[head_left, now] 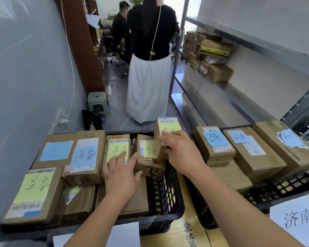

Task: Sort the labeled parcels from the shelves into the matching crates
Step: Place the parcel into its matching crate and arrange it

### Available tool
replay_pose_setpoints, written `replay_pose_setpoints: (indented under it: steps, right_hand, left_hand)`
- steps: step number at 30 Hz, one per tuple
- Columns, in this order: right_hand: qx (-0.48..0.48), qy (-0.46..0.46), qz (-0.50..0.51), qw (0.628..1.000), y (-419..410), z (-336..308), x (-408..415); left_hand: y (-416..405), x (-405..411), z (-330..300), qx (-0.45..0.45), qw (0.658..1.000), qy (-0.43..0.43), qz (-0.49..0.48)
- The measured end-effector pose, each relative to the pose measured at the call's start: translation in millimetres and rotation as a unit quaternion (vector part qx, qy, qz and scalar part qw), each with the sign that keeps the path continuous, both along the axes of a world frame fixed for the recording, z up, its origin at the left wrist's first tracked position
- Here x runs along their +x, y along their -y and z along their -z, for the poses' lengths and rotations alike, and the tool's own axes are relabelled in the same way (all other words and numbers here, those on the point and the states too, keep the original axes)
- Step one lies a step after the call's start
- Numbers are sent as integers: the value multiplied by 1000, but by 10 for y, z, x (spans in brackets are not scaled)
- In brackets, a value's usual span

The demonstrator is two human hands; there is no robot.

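Parcel (165,135) over the left crate (169,196).
Your right hand (181,150) grips it; your left hand (122,172) rests flat, fingers (121,156) released.

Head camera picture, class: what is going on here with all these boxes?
A person is sorting labelled cardboard parcels into black plastic crates. The right hand holds a small parcel with a yellow note at the right edge of the left crate, which is already heaped with yellow- and blue-noted boxes. The left hand rests with straight fingers on the boxes inside. The right crate holds blue-noted parcels. More boxes wait on the metal shelf, and another person stands in the aisle.
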State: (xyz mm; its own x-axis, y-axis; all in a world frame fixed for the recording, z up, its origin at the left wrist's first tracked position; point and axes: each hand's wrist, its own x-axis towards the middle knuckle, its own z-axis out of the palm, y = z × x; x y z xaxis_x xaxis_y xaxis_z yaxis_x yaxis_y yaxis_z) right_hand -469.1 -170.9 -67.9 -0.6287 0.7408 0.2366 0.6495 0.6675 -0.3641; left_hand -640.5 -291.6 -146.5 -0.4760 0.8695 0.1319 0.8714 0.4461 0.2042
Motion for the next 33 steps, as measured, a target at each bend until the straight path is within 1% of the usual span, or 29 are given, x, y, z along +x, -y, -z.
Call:
replay_pose_setpoints:
  steps: [4,10,13,17,21,26,28,30,31,33]
  right_hand:
    - [-4,-6,-31,1000,132,23,-198]
    - [1,-18,-87,996,423,82,-702]
    - [10,-22,-110,994,544,82,-976]
    - [12,12,-134,991,657,88,-1281]
    - [28,30,-118,992,693,153,-1458]
    - [-10,11,-118,993,753,130,-1421]
    - [-28,-37,-88,995,748,129,-1237]
    - [-44,-85,-33,995,685,168,-992]
    - [-54,-90,-5,994,627,205,-871]
    - [-88,-44,32,995,516,301,-684]
  left_hand:
    - [233,-194,-147,27,998,27,-40]
    - [603,-543,-357,83,994,-4,-70]
    - [759,-702,-433,75,993,-16,-91]
    - [893,-867,-431,40,994,-16,-102]
    - [976,-965,-414,30,995,-10,-97]
    - [1043,-1022,-387,32,996,-5,-86]
    - [1062,-1046,-379,36,996,0,-86]
    - [1075,-1074,-377,41,996,6,-83]
    - [1078,-1084,-374,44,996,9,-80]
    - [1087,-1094,-361,46,996,15,-80]
